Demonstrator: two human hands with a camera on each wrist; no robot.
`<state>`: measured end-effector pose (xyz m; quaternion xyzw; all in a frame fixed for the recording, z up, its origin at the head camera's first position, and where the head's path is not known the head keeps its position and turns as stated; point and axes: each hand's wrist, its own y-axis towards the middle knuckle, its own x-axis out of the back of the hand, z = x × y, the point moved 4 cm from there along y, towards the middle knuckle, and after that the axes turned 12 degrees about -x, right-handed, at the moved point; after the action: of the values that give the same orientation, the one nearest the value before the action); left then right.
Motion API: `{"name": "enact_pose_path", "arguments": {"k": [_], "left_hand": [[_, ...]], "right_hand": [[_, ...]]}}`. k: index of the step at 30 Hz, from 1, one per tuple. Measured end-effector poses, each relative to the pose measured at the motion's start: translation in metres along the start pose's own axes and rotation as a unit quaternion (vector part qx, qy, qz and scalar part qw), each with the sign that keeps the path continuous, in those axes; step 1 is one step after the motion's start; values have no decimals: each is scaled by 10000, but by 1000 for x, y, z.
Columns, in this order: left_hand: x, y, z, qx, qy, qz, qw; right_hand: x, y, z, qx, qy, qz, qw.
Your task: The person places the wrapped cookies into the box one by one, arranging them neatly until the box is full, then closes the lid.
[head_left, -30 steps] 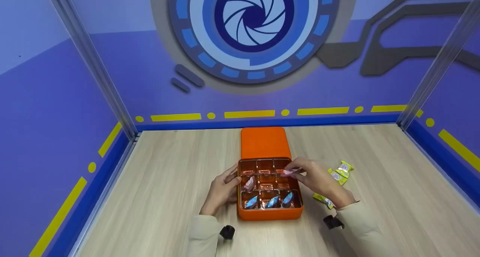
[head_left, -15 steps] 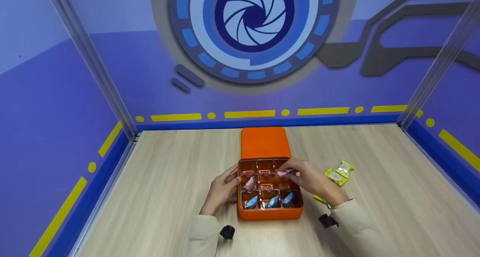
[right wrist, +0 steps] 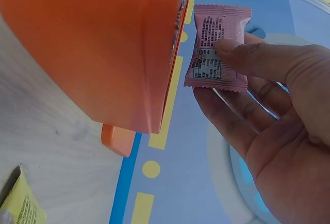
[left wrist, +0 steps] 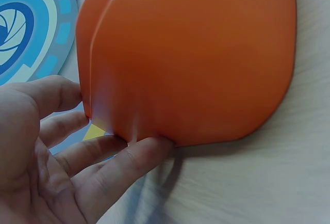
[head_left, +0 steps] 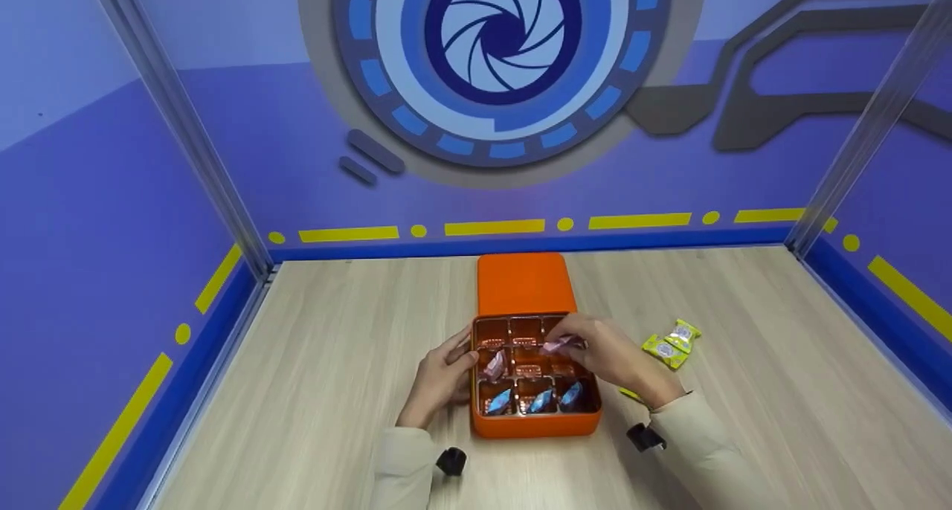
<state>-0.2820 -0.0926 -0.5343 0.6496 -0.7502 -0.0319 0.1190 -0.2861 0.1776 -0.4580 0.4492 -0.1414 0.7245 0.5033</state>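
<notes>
An orange box (head_left: 535, 427) with a divided inner tray stands on the table. My left hand (head_left: 437, 380) holds it by its left side; in the left wrist view, thumb and fingertips touch the orange wall. My right hand (head_left: 617, 355) pinches a pink wrapped candy (right wrist: 209, 30) between thumb and fingers, over the right part of the tray. Blue wrapped candies (head_left: 541, 401) occupy the three compartments of the near row. Another pink candy (head_left: 494, 364) lies in the left compartment of the middle row. The right hand partly hides the far right compartments.
Behind the box lies its orange lid (head_left: 524, 283). Yellow wrapped candies (head_left: 664, 352) lie on the table to the right, one partly hidden by the right forearm. A blue printed wall (head_left: 357, 205) borders the table (head_left: 335, 331) at the back.
My right hand has moved slightly left over the tray with the pink candy, turning it a little. The left hand and box have stayed still.
</notes>
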Motion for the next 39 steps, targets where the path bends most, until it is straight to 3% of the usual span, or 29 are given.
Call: {"name": "enact_pose_path", "arguments": {"k": [6, 20, 30, 39], "left_hand": [[0, 1, 1, 28, -20, -8, 10000], [-2, 2, 3, -193, 69, 96, 9997], [-1, 1, 1, -146, -37, 30, 9999], [-1, 0, 0, -98, -62, -27, 9999]], "right_hand": [[-4, 4, 4, 162, 59, 39, 9998], [-16, 9, 12, -36, 215, 572, 9981], [-24, 14, 18, 446, -50, 577, 9973], [-27, 15, 19, 83, -189, 782, 9967]]}}
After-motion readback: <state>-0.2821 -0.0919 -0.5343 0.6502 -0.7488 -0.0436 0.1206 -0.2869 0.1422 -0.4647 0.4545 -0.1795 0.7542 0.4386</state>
